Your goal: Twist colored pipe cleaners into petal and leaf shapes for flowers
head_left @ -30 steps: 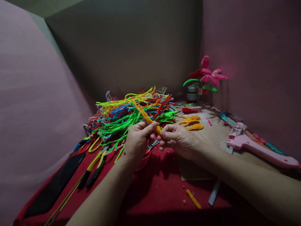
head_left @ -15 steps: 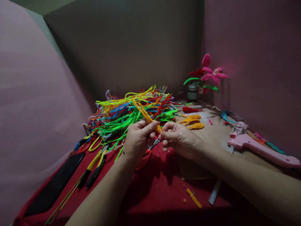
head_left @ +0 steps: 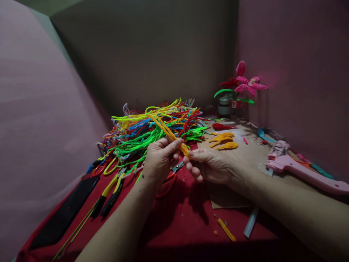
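Between my two hands is a bundle of orange pipe cleaners (head_left: pixel 165 127), slanting up and to the left over the pile. My left hand (head_left: pixel 162 155) pinches it between thumb and forefinger partway along. At its lower end, the thumb and forefinger of my right hand (head_left: pixel 209 164) close on the looped tip, the other fingers loosely curled. Red-handled pliers (head_left: pixel 169 183) lie partly hidden just behind my left hand. Several finished-looking orange petal shapes (head_left: pixel 227 145) rest on a board to the right, with a red one (head_left: pixel 220 126) behind them.
A heap of many-coloured pipe cleaners (head_left: pixel 136 142) covers the back. At left lie yellow-black pliers (head_left: pixel 113 193) and a black flat object (head_left: pixel 65 213). A pink glue gun (head_left: pixel 305 171) with a glue stick (head_left: pixel 251 222) is at right. Pink fuzzy flowers (head_left: pixel 249 86) stand behind.
My right hand has shifted its grip at the lower end of the orange bundle, its thumb now stretched forward and its other fingers lower. The left hand keeps its pinch.
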`<state>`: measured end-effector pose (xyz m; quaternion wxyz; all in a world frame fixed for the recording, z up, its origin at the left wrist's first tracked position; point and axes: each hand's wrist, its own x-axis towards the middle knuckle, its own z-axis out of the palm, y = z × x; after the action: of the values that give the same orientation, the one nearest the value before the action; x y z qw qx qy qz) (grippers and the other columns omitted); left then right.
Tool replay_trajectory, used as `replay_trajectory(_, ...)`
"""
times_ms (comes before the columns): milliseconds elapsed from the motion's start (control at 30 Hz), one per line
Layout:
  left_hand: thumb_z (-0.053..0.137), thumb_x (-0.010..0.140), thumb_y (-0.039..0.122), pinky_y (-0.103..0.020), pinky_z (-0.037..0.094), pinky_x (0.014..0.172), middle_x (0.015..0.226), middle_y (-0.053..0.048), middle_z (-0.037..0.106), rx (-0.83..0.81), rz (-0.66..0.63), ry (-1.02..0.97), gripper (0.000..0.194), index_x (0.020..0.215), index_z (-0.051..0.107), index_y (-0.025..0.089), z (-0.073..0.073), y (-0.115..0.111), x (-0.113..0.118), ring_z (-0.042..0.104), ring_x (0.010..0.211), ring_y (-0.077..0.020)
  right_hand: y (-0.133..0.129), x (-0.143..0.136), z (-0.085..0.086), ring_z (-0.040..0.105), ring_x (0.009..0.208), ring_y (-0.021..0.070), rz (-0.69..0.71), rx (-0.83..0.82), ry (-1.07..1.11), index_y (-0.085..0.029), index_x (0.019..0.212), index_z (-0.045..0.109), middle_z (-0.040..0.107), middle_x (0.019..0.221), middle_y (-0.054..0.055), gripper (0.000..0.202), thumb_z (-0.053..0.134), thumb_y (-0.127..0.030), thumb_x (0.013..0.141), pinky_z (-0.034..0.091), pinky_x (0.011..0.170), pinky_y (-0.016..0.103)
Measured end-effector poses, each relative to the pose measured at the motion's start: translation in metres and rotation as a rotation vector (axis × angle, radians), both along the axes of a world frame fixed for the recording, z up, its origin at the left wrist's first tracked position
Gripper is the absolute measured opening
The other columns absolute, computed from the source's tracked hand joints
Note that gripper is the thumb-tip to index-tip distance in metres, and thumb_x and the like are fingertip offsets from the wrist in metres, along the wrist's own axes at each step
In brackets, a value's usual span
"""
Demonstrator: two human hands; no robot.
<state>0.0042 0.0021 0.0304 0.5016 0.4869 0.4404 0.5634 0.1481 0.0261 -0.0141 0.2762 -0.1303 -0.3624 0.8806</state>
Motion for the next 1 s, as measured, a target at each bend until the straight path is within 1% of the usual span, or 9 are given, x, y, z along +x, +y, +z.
replay_trajectory(67, 0.07, 0.065, 0.028, -0.015, 0.029, 0.038, 0.046, 0.004, 0.047, 0.0, -0.023, 0.01, 0.019, 0.072, 0.061, 0.012, -0.002, 0.0, -0.001, 0.04, 0.038, -0.0034, 0.0, -0.001, 0.001, 0.052, 0.041, 0.0064, -0.046, 0.01, -0.008, -0.009, 0.076, 0.061, 0.059, 0.054, 0.0, 0.014, 0.057, -0.021, 0.08, 0.044, 0.039, 0.017)
replay_trajectory(200, 0.068, 0.068, 0.029, -0.015, 0.031, 0.04, 0.057, -0.002, 0.058, -0.049, -0.152, 0.112, 0.02, 0.075, 0.064, 0.01, -0.006, 0.001, -0.005, 0.043, 0.042, -0.0032, 0.0, -0.003, 0.004, 0.048, 0.036, 0.006, -0.123, 0.046, -0.024, -0.009, 0.071, 0.06, 0.055, 0.049, -0.002, 0.017, 0.057, -0.023, 0.08, 0.043, 0.036, 0.018)
replay_trajectory(267, 0.068, 0.068, 0.029, -0.015, 0.029, 0.04, 0.058, -0.002, 0.058, -0.062, -0.175, 0.134, 0.02, 0.072, 0.064, 0.01, -0.008, 0.0, -0.005, 0.042, 0.042, -0.0027, 0.001, -0.004, 0.004, 0.048, 0.035, 0.0061, -0.154, 0.074, -0.032, -0.009, 0.071, 0.059, 0.055, 0.049, -0.002, 0.018, 0.059, -0.025, 0.079, 0.042, 0.035, 0.018)
replay_trajectory(433, 0.07, 0.065, 0.028, -0.014, 0.029, 0.039, 0.05, 0.002, 0.052, -0.063, -0.081, 0.07, 0.019, 0.066, 0.061, 0.011, -0.01, -0.004, 0.003, 0.042, 0.04, -0.0032, 0.0, -0.003, 0.003, 0.045, 0.032, 0.0052, -0.235, 0.142, -0.055, -0.011, 0.068, 0.058, 0.054, 0.045, -0.003, 0.022, 0.066, -0.031, 0.071, 0.039, 0.032, 0.017)
replay_trajectory(533, 0.069, 0.066, 0.028, -0.015, 0.029, 0.039, 0.05, 0.001, 0.052, -0.072, -0.077, 0.05, 0.019, 0.065, 0.06, 0.011, -0.01, -0.005, 0.006, 0.043, 0.04, -0.0039, 0.0, -0.001, 0.004, 0.044, 0.031, 0.0047, -0.254, 0.177, -0.077, -0.011, 0.065, 0.058, 0.054, 0.044, -0.003, 0.023, 0.069, -0.031, 0.068, 0.037, 0.032, 0.017)
replay_trajectory(667, 0.067, 0.068, 0.028, -0.016, 0.028, 0.037, 0.049, 0.001, 0.052, -0.046, -0.105, 0.021, 0.021, 0.061, 0.058, 0.011, -0.011, -0.002, 0.002, 0.043, 0.038, -0.0046, 0.002, -0.001, 0.003, 0.055, 0.044, 0.0086, -0.201, 0.205, -0.053, -0.01, 0.072, 0.061, 0.062, 0.057, 0.003, 0.022, 0.063, -0.032, 0.074, 0.046, 0.044, 0.021)
replay_trajectory(767, 0.066, 0.069, 0.028, -0.017, 0.023, 0.034, 0.044, 0.003, 0.049, -0.04, -0.089, 0.044, 0.02, 0.061, 0.058, 0.011, -0.011, 0.0, -0.001, 0.036, 0.033, -0.0031, 0.004, -0.001, 0.001, 0.058, 0.049, 0.0107, -0.229, 0.208, -0.05, -0.011, 0.075, 0.062, 0.064, 0.062, 0.006, 0.026, 0.056, -0.035, 0.079, 0.047, 0.049, 0.024)
replay_trajectory(933, 0.066, 0.069, 0.026, -0.016, 0.023, 0.035, 0.043, 0.003, 0.049, -0.061, -0.089, 0.093, 0.02, 0.058, 0.056, 0.012, -0.008, -0.003, 0.002, 0.039, 0.035, -0.0038, 0.0, -0.001, 0.003, 0.054, 0.044, 0.0088, -0.331, 0.317, -0.177, -0.01, 0.066, 0.061, 0.063, 0.058, 0.004, 0.019, 0.066, -0.028, 0.07, 0.043, 0.043, 0.021)
replay_trajectory(1000, 0.067, 0.068, 0.025, -0.016, 0.025, 0.037, 0.043, 0.003, 0.048, -0.05, -0.065, 0.075, 0.022, 0.056, 0.054, 0.012, -0.008, -0.004, 0.003, 0.038, 0.036, -0.0036, -0.003, -0.002, 0.005, 0.052, 0.04, 0.0079, -0.359, 0.32, -0.238, -0.011, 0.064, 0.06, 0.062, 0.054, 0.003, 0.018, 0.065, -0.027, 0.07, 0.04, 0.039, 0.02)
